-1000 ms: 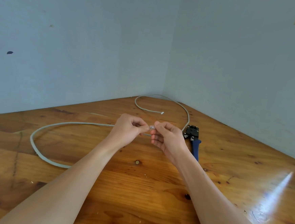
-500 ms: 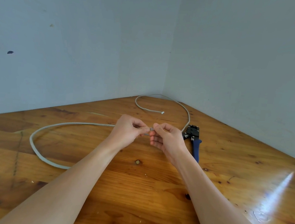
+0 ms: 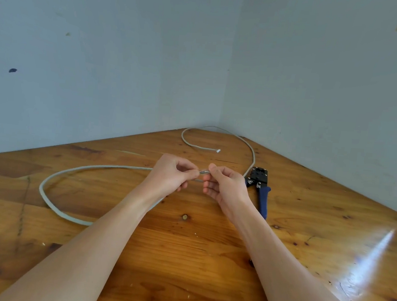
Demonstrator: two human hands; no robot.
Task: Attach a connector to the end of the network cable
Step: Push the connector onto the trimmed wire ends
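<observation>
Two bare forearms come in from the bottom edge and meet over the middle of a wooden table [image 3: 183, 268]. The wood is glossy, with dark knots, and there is a bright reflection on its right part.

The left hand [image 3: 167, 175] is held above the table with the fingers curled. Thumb and forefinger are pressed together on the cable [image 3: 53, 206] end, pinching it. The right hand [image 3: 225, 185] is just beside it, with the palm turned partly up. Its thumb and forefinger pinch a small clear connector [image 3: 204, 172], and the other fingers are loosely curled under it. The connector sits between the two pinches, at the tip of the cable end. I cannot tell how far the end is inside it, because the piece is very small and a little blurred.

From the left hand the grey cable goes left, makes a wide loop on the table and passes under the left forearm. Behind the right hand lies a crimper [image 3: 260, 186] with a black head and blue handles, flat on the wood. The cable passes just beside its head, curves to the far corner and comes back. Its other end [image 3: 217, 150] lies free on the table, well apart from the hands.

Behind the table two pale blue walls [image 3: 105, 60] meet in a corner.
</observation>
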